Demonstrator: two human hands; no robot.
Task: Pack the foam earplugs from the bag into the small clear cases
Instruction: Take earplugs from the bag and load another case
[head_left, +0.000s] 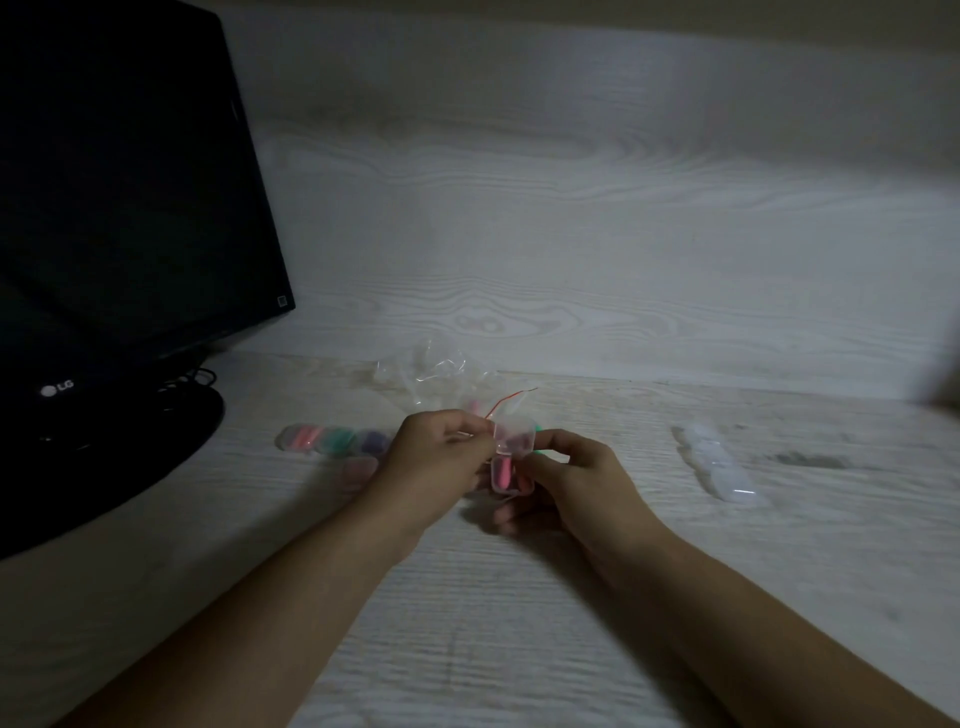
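1. A small clear case (506, 460) is held above the pale wood-grain desk (519, 623), its lid hinged open and a pink earplug (504, 474) inside.
2. The left hand (441, 457) pinches the case from its left; the right hand (561, 483) grips it from the right.
3. Just behind the case lies the crumpled clear bag (441, 374).
4. Left of the case sits a row of filled cases (332, 441).
5. Well right of the case lie empty cases (714, 462).
6. Far left of the case stands a dark monitor (119, 208).

Dim pale woodgrain desk (519, 649), dark monitor (119, 208)
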